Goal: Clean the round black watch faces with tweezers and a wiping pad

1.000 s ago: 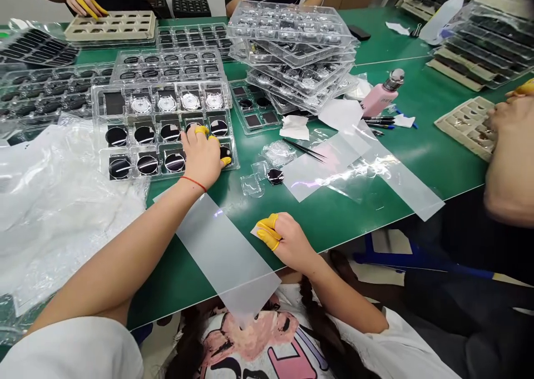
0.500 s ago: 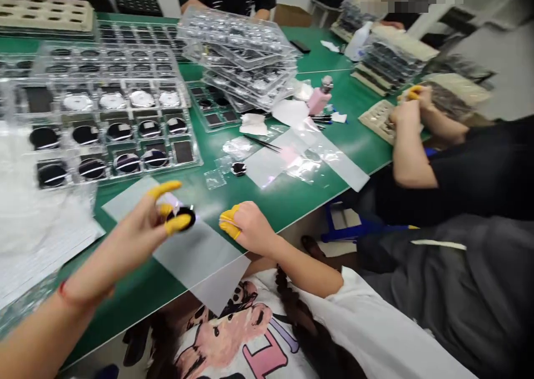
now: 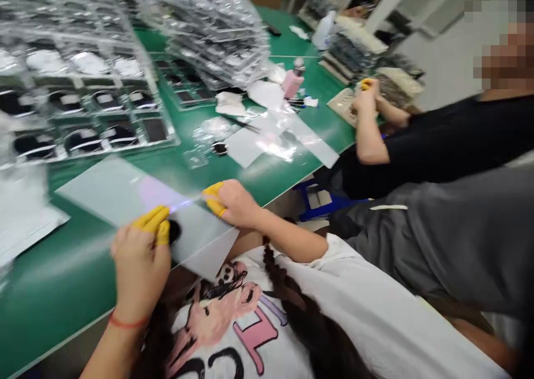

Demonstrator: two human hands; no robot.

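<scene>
Yellow finger cots cover the fingertips of both hands. My left hand (image 3: 139, 251) is closed on a small black round disc (image 3: 174, 232), whose right side shows past the fingers. A thin, clear, shiny strip (image 3: 182, 205) stretches from my left fingertips to my right hand (image 3: 233, 202), which pinches its other end. Blur hides how the strip meets the disc. Both hands are over a translucent white sheet (image 3: 110, 187), which hangs past the table's front edge.
Clear trays of black discs (image 3: 83, 142) spread at the left, with stacked clear trays (image 3: 217, 39) behind. Tweezers (image 3: 242, 124), another black disc (image 3: 219, 148) and a pink bottle (image 3: 293, 81) lie or stand mid-table. At right, a co-worker's hands (image 3: 367, 98) are over a beige tray.
My left hand has turned over, closed its fingers and come nearer my right hand. The clear strip now shows stretched between them. The view has shifted, moving the table's things leftward and up.
</scene>
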